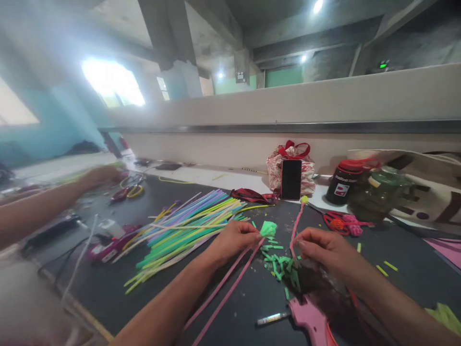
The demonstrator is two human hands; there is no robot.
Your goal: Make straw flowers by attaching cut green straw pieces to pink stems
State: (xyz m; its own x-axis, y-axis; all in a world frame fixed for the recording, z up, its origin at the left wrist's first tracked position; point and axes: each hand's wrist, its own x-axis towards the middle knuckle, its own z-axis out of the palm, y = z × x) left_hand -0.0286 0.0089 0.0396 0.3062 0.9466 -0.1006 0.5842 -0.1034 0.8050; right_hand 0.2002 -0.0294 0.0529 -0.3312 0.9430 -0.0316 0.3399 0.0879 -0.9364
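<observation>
My left hand [239,238] is closed in a pinch at the ends of two long pink pipe cleaners [230,288], which trail down toward the table's near edge. Between finger and thumb, my right hand [320,247] grips the lower part of a twisted pink pipe cleaner [297,222] that stands roughly upright. A small yellow-green tip [304,199] tops it. Just past my left fingertips sits a light green bunch [268,229]. Short green cut pieces [277,264] lie scattered between my hands. Below them rests a pink glue gun [309,317], its nozzle pointing left.
Left of my hands lies a pile of coloured pipe cleaners [194,226]. A phone [291,179] leans on a patterned bag [275,168]. Further right stand a dark bottle [344,182] and a green jug [382,192]. Another person's arm [54,202] reaches in at left, near scissors [135,191].
</observation>
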